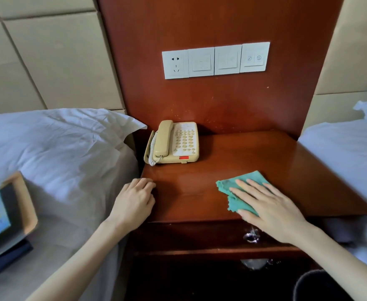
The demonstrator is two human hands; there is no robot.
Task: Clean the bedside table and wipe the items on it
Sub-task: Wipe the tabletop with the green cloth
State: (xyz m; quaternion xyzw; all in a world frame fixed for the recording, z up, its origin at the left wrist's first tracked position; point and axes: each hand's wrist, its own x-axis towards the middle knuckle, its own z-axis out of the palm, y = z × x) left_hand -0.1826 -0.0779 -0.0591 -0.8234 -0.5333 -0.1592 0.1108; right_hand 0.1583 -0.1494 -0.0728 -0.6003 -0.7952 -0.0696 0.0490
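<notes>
The head camera looks down at a shiny red-brown wooden bedside desk (254, 161) that stands between two beds with white sheets.

The right hand (271, 205) lies flat on a crumpled green wiping cloth (241, 187) near the front edge of the desk. Its fingers (246, 191) are spread out and pressed down on the cloth. They are not pinching it.

The left hand (134, 203) rests at the front left corner of the desk. Its fingers (144, 183) are curled close together on the edge and hold nothing.

A cream plastic telephone with a curly cord (174, 143) sits at the back left of the desk, well apart from the cloth. On the bed to the left lies a blurry tan tray with a blue card (6, 209).

A row of white wall switches and a socket (215, 60) is on the wooden panel above the desk.

The step in hand looks like wiping the top of the desk. The front part is under the cloth now.

Next, the right hand likely needs to push the cloth across the rest of the top, to the back and to the sides. The spot under the telephone needs a wipe too. For that the free left hand could lift the telephone, and then the cloth could rub the telephone itself. The cord could snag, so a slow lift seems best.
</notes>
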